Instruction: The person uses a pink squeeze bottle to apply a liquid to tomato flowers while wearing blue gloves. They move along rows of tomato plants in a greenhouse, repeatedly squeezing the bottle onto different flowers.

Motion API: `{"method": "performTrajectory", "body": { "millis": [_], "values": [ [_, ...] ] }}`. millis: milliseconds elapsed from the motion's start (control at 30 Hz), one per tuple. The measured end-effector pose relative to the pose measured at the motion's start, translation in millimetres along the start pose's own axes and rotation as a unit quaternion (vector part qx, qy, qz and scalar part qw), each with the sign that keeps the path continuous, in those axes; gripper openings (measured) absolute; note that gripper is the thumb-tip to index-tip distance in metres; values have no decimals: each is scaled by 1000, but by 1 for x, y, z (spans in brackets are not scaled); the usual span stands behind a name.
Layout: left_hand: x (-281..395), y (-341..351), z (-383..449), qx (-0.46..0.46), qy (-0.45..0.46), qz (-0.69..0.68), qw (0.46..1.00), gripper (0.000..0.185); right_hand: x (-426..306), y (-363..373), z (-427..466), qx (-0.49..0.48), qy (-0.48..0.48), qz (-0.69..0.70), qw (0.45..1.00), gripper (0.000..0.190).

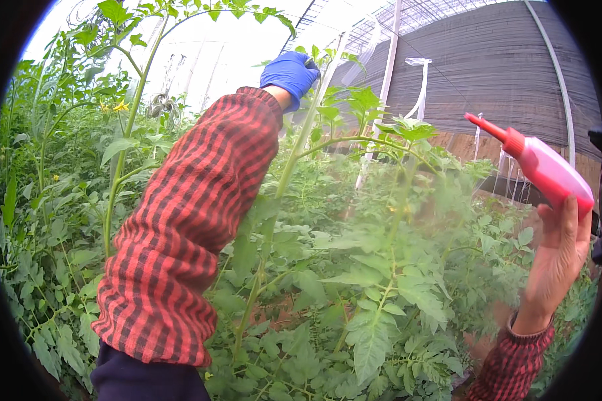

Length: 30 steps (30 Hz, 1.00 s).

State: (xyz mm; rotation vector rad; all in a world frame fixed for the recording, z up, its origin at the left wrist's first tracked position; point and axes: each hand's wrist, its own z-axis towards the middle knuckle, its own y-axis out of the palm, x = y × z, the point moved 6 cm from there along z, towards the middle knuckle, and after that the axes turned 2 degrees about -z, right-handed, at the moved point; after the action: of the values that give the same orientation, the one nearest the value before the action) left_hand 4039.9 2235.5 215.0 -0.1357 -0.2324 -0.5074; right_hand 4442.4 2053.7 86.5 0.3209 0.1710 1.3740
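Observation:
My left hand (292,77), in a blue disposable glove and a red-and-black checked sleeve, is raised to the top of a tomato plant (286,173). Its fingers are curled in against the upper shoot; the fingertips are partly hidden, and a small dark spot shows between them. At the right, my bare right hand (562,245) grips the lower end of a plastic squeeze bottle (552,170). Red liquid partly fills the bottle. Its red cap and long, tapered nozzle point up and left, apart from the plant.
A leafy side branch (366,139) arches between my hands. Another tall tomato stem (125,130) with yellow flowers (121,106) rises at left. Dense foliage (301,346) spreads below. Behind stand a white post (389,65), hanging plastic strips (422,92) and a dark-covered greenhouse wall (486,70).

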Motion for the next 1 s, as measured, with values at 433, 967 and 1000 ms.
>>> {"method": "performTrajectory", "body": {
  "millis": [433, 967, 1000],
  "values": [
    [-24, 3, -24, 9, -143, -359, 922, 18, 71, 214, 25, -82, -44, -19, 996, 31],
    [-42, 3, -24, 9, -145, -396, 907, 20, 94, 243, 12, -70, -47, 13, 996, 29],
    [-40, 2, -25, 6, -145, -399, 905, 20, 94, 243, 11, -71, -47, 11, 996, 29]
  ]
}}
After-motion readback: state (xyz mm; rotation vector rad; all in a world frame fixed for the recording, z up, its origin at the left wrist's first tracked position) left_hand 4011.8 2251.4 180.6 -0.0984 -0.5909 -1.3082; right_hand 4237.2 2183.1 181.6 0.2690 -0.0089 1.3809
